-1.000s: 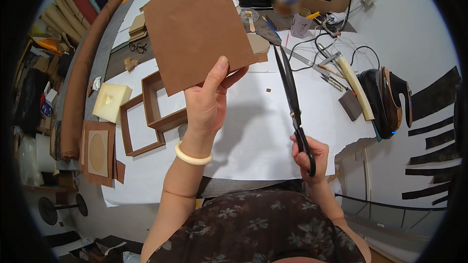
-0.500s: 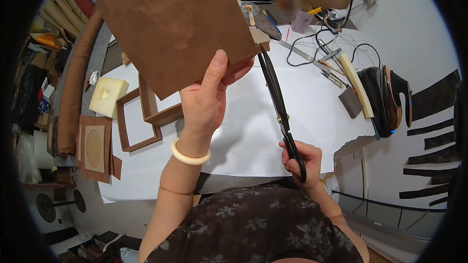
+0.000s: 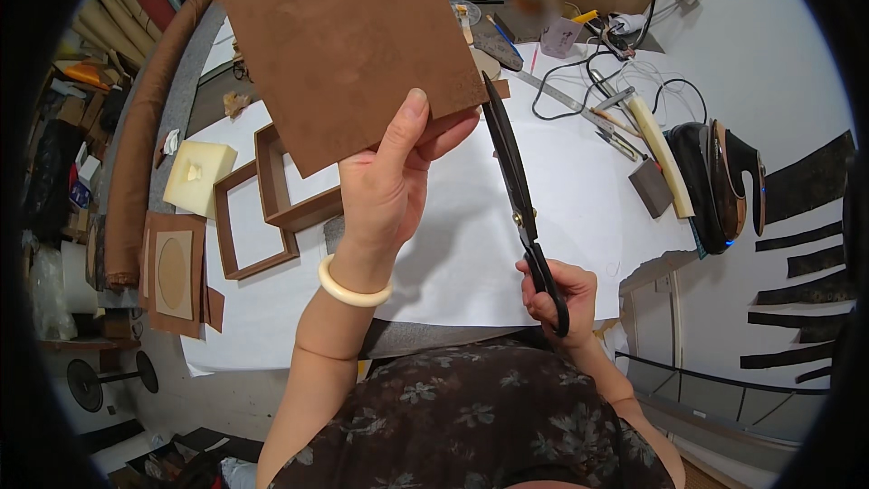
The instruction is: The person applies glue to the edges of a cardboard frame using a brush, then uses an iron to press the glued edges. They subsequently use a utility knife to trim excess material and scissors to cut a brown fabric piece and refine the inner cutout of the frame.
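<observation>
My left hand (image 3: 389, 172) grips a stiff brown square panel (image 3: 353, 45) by its lower right corner, thumb on the face and fingers curled behind. The panel is tilted and held above the table; its top edge leaves the picture. My right hand (image 3: 575, 294) is closed round the handles of long black scissors (image 3: 511, 172). Their blades look nearly closed and point up and away. The tip is beside the panel's right edge; whether it touches cannot be told. Left of my left wrist, two brown open frames (image 3: 262, 265) lie overlapping on white paper (image 3: 462, 254).
A cream foam block (image 3: 199, 172) and a brown piece with an oval-marked card (image 3: 174, 276) lie at the left, near a long brown roll (image 3: 131, 199). At the right are cables (image 3: 557, 118), a cream bar (image 3: 661, 158), a dark block (image 3: 650, 190) and black glossy objects (image 3: 692, 181).
The panel has shifted slightly right and turned a little more upright in my left hand, baring more of the table at its left. The scissors have hardly moved.
</observation>
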